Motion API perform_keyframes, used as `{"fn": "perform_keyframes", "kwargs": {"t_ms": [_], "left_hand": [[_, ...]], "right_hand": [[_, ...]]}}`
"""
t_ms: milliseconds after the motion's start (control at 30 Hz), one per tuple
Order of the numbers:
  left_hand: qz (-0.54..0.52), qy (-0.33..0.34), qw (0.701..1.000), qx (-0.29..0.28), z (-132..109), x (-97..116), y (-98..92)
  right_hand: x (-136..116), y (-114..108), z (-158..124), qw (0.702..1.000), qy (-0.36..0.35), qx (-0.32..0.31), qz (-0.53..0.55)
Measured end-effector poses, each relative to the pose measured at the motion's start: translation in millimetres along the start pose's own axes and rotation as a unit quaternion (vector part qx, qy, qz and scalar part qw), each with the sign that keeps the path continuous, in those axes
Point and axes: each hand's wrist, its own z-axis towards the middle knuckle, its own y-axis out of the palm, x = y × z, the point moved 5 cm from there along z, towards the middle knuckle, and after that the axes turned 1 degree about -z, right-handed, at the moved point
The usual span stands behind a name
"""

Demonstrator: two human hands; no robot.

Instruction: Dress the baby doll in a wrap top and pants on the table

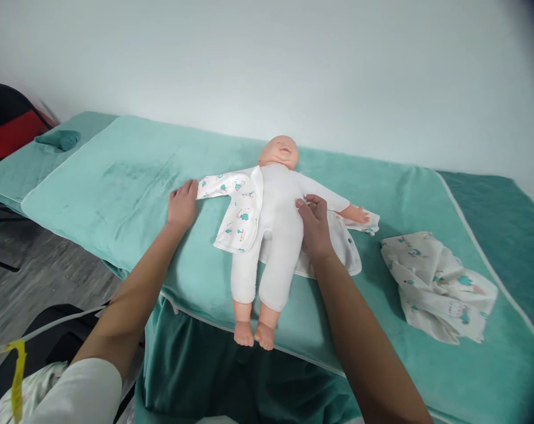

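Note:
A baby doll (281, 203) with a white cloth body lies on its back, head toward the wall. A white printed baby jacket (241, 215) covers its arm and side on the left of the view; the other half spreads beneath the doll, its sleeve flat under the bare doll hand. My left hand (183, 203) is closed at the cuff of the filled sleeve, where the doll's hand is hidden. My right hand (315, 221) is closed, thumb and finger together, against the doll's side below its other arm. Whatever it pinches is hidden.
A crumpled printed cloth (439, 288) lies on the right of the green-covered bed (116, 171). The wall (267, 65) runs behind. A dark chair with red (15, 129) stands at far left, and a pale cable with yellow tape (17, 377) crosses the lower left.

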Motion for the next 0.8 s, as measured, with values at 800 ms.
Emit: {"fn": "perform_keyframes", "kwargs": {"t_ms": [800], "left_hand": [[-0.193, 0.209, 0.949, 0.137, -120.3, 85.7, -15.7]], "right_hand": [[-49.1, -23.5, -4.7, 0.921, -0.166, 0.089, -0.342]]}}
